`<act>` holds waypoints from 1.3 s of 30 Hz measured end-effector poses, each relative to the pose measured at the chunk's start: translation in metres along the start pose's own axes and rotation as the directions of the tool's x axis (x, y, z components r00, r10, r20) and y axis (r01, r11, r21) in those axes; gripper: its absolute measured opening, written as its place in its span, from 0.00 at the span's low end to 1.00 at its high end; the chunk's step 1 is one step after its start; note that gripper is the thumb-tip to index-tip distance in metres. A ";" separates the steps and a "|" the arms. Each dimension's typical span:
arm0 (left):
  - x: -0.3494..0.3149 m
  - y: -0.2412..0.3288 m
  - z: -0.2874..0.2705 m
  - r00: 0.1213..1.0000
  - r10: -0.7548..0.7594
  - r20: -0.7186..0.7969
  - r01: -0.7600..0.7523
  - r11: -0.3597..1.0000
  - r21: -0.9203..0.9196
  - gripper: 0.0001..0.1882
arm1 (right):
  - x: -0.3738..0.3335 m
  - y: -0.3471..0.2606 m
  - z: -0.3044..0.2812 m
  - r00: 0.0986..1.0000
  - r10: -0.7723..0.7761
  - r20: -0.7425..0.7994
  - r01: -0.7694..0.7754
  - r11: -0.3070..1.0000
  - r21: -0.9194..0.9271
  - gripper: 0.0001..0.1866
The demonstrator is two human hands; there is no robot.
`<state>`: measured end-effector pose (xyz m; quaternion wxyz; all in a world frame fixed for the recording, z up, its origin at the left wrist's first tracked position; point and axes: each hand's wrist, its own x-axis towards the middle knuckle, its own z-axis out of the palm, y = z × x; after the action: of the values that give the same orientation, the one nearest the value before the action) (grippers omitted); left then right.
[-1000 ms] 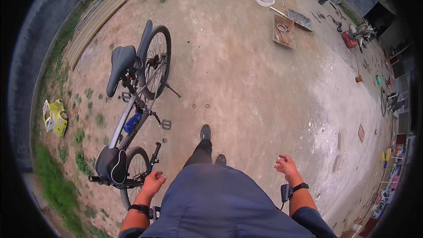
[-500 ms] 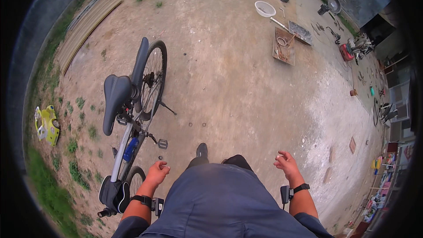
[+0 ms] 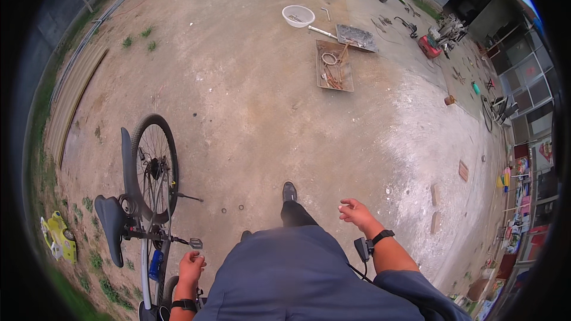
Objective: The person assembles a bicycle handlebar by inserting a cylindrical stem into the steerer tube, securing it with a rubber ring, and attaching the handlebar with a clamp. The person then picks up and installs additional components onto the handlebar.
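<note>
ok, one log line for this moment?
left hand: empty, near pedal | right hand: empty, above ground | bicycle: left side, kickstand out | white basin: ahead

A bicycle [image 3: 145,252] with a silver-grey frame [image 3: 144,279] was stood upright on its lowered kickstand [image 3: 190,197], its rear wheel [image 3: 156,168] set farthest ahead. It was fitted with a black saddle [image 3: 110,226] and dark rear mudguard [image 3: 127,154]; a blue bottle [image 3: 155,266] was carried low down. One pedal [image 3: 195,243] was seen just beyond the left hand [image 3: 191,266]. The front wheel [image 3: 169,290] was partly hidden.

The bicycle saddle [image 3: 110,226] is black, the bottle [image 3: 156,265] blue
</note>
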<state>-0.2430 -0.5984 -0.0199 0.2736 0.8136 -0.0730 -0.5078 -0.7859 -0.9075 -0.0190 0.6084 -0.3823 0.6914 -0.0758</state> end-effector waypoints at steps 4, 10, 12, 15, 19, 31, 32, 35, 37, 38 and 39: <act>0.009 0.065 0.043 1.000 0.009 -0.010 -0.009 1.000 -0.018 0.23 | 0.051 -0.053 -0.050 0.999 -0.032 0.006 0.033 0.999 -0.016 0.33; 0.012 0.182 0.102 0.997 0.054 0.064 -0.058 0.996 0.063 0.25 | 0.119 -0.109 -0.121 0.998 -0.049 -0.040 0.052 0.996 0.068 0.34; 0.019 0.209 0.111 0.997 0.049 0.061 -0.053 0.997 0.064 0.25 | 0.132 -0.124 -0.133 0.999 -0.036 -0.041 0.039 0.995 0.095 0.34; 0.039 0.246 0.115 0.997 0.039 0.072 -0.045 0.995 0.090 0.24 | 0.151 -0.140 -0.137 0.999 0.001 -0.036 0.003 0.993 0.118 0.34; 0.091 0.297 0.119 0.995 0.038 0.095 -0.055 0.982 0.183 0.22 | 0.166 -0.156 -0.132 0.995 0.086 -0.054 -0.076 0.984 0.162 0.34; 0.249 0.483 0.151 0.972 0.142 0.190 -0.161 0.983 0.088 0.23 | 0.242 -0.328 -0.138 0.988 0.009 -0.152 0.021 0.981 0.193 0.34; 0.253 0.492 0.148 0.976 0.142 0.165 -0.155 0.986 0.067 0.23 | 0.254 -0.347 -0.136 0.992 -0.018 -0.124 0.039 0.985 0.170 0.33; 0.259 0.491 0.135 0.990 0.101 0.103 -0.103 0.995 0.016 0.24 | 0.289 -0.401 -0.121 0.997 -0.030 -0.075 0.038 0.994 0.106 0.32; 0.256 0.490 0.136 0.995 0.085 0.061 -0.085 0.996 -0.001 0.25 | 0.312 -0.426 -0.121 0.998 -0.018 -0.055 0.023 0.997 0.076 0.32; 0.256 0.489 0.135 0.997 0.074 0.033 -0.073 0.997 -0.012 0.25 | 0.325 -0.438 -0.121 0.999 -0.018 -0.031 0.020 0.999 0.048 0.32; 0.255 0.481 0.137 0.998 0.068 -0.009 -0.068 0.997 -0.020 0.25 | 0.340 -0.449 -0.121 1.000 -0.015 -0.007 0.015 1.000 0.016 0.31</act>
<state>-0.1644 -1.1540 -0.0169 0.2994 0.8098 -0.0945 -0.4957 -0.6880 -1.4754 0.0007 0.6085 -0.3822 0.6899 -0.0871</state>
